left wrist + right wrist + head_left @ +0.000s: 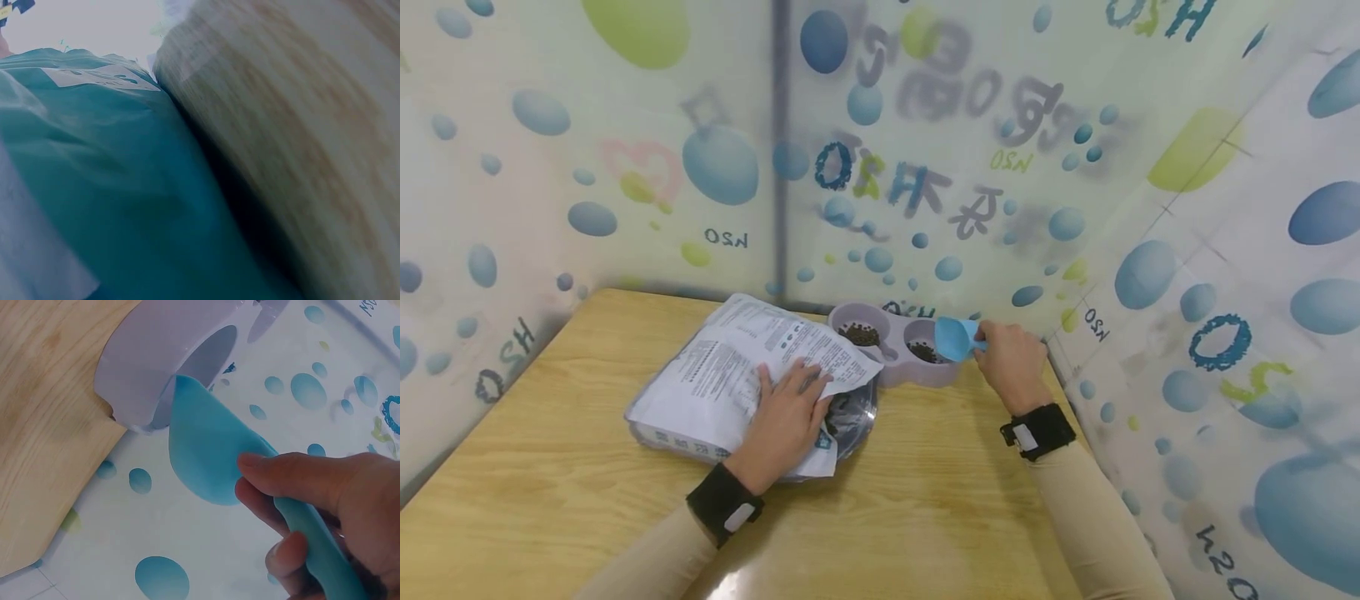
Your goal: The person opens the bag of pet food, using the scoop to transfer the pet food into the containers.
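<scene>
My left hand (pixel 784 427) lies with spread fingers on top of a white printed bag (pixel 715 375), which rests on its side. At the bag's right end a shiny, see-through part (pixel 856 417) shows dark contents. The left wrist view shows a teal bag surface (pixel 125 181) up close. My right hand (pixel 1013 362) grips the handle of a light blue scoop (pixel 953 338). The scoop's bowl is tipped over the right side of a lilac double pet bowl (pixel 917 377). Brown kibble (pixel 859 335) lies in both hollows. In the right wrist view, thumb and fingers curl round the scoop (pixel 206 444).
A wooden table (pixel 910 517) carries the bag and the bowl. Bubble-patterned wall sheets (pixel 880 158) stand close behind the table and along its right edge (pixel 1067 400). The pet bowl sits near the back right corner.
</scene>
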### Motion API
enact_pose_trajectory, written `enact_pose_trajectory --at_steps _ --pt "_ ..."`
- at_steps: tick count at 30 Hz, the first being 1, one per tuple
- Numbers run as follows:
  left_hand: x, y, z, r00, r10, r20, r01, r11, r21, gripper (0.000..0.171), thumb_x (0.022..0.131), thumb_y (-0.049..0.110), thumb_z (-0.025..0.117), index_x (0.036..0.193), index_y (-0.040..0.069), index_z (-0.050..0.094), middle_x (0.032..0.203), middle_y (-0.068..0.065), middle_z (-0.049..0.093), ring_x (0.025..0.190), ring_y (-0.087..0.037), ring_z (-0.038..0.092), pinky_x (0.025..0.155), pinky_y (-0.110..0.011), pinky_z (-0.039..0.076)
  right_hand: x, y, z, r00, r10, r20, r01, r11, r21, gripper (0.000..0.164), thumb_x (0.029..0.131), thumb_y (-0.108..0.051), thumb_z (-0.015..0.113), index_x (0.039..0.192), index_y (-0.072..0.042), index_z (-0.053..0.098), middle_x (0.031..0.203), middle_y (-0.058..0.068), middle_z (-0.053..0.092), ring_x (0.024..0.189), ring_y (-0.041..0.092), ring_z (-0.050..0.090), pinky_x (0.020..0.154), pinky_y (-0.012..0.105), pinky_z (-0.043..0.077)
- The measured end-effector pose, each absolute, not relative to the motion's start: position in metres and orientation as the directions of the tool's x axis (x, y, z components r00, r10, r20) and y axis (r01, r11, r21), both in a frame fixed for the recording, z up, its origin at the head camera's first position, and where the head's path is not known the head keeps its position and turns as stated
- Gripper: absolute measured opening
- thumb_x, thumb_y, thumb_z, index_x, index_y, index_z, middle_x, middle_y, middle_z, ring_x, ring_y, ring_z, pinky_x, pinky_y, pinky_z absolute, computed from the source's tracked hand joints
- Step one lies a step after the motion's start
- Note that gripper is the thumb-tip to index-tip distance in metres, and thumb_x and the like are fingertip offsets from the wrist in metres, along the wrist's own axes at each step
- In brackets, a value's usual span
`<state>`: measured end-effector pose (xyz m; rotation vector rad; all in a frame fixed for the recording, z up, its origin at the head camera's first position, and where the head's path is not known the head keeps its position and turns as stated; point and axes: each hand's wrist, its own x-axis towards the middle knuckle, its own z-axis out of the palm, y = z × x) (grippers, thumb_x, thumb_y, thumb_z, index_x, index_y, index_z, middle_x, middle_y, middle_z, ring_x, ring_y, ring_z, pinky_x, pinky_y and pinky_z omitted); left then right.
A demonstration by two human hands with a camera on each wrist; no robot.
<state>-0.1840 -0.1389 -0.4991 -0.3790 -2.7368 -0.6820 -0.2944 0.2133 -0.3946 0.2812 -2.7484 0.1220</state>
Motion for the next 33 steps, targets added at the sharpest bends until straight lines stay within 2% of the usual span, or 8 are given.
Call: enact_pose_trajectory --at_steps 9,14,16,19,25,33 --pt "-0.182 -0.137 -0.499 -0.924 0.184 0.334 0.318 0.855 0.409 0.045 0.121 0.027 0.06 0.157 0.004 0.071 0.17 -0.026 0.062 0.17 -0.054 0.045 0.135 -0.094 0.011 -0.29 0.216 -0.402 -0.907 -0.178 0.382 -0.214 0.975 -0.054 0.014 0.098 -0.015 0.094 0.11 -0.01 0.088 0.09 0.017 0.086 0.063 0.034 0.074 0.05 0.046 0.056" --pt "-0.18 -0.137 -0.499 -0.923 0.181 0.339 0.315 0.86 0.401 0.044 0.121 0.026 0.061 0.157 0.004 0.071 0.17 -0.026 0.062 0.17 -0.053 0.047 0.135 -0.094 0.013 -0.285 0.217 -0.407 -0.862 -0.221 0.457 -0.264 0.964 -0.032 0.014 0.096 -0.015 0.096 0.107 -0.011 0.089 0.08 0.013 0.083 0.052 0.024 0.064 0.043 0.035 0.042" --pt "-0.18 -0.137 -0.499 -0.922 0.181 0.342 0.316 0.861 0.399 0.044 0.121 0.026 0.061 0.157 0.003 0.071 0.17 -0.026 0.063 0.169 -0.053 0.047 0.134 -0.095 0.014 -0.282 0.217 -0.41 -0.835 -0.239 0.496 -0.287 0.958 -0.021 0.015 0.095 -0.016 0.097 0.107 -0.012 0.089 0.074 0.011 0.08 0.049 0.022 0.058 0.043 0.032 0.036" --pt "-0.181 -0.138 -0.499 -0.924 0.18 0.337 0.314 0.86 0.402 0.044 0.121 0.026 0.061 0.157 0.003 0.071 0.17 -0.026 0.062 0.17 -0.054 0.047 0.135 -0.094 0.013 -0.275 0.216 -0.414 -0.813 -0.249 0.526 -0.317 0.948 -0.041 0.017 0.093 -0.018 0.099 0.106 -0.012 0.09 0.073 0.009 0.079 0.05 0.019 0.053 0.044 0.03 0.032" --pt "-0.182 -0.137 -0.499 -0.929 0.184 0.321 0.311 0.858 0.409 0.046 0.121 0.028 0.06 0.158 0.004 0.07 0.171 -0.026 0.061 0.171 -0.054 0.045 0.136 -0.093 0.011 -0.263 0.214 -0.418 -0.867 -0.187 0.461 -0.275 0.952 -0.131 0.022 0.095 -0.023 0.099 0.112 -0.014 0.089 0.086 0.01 0.084 0.058 0.02 0.059 0.046 0.03 0.035" --pt "-0.184 -0.138 -0.5 -0.918 0.186 0.351 0.324 0.862 0.391 0.045 0.12 0.028 0.059 0.157 0.004 0.071 0.17 -0.026 0.062 0.17 -0.054 0.047 0.135 -0.094 0.012 -0.248 0.212 -0.42 -0.871 -0.174 0.459 -0.302 0.927 -0.222 0.022 0.097 -0.026 0.098 0.111 -0.014 0.087 0.083 0.009 0.083 0.056 0.019 0.057 0.046 0.031 0.036"
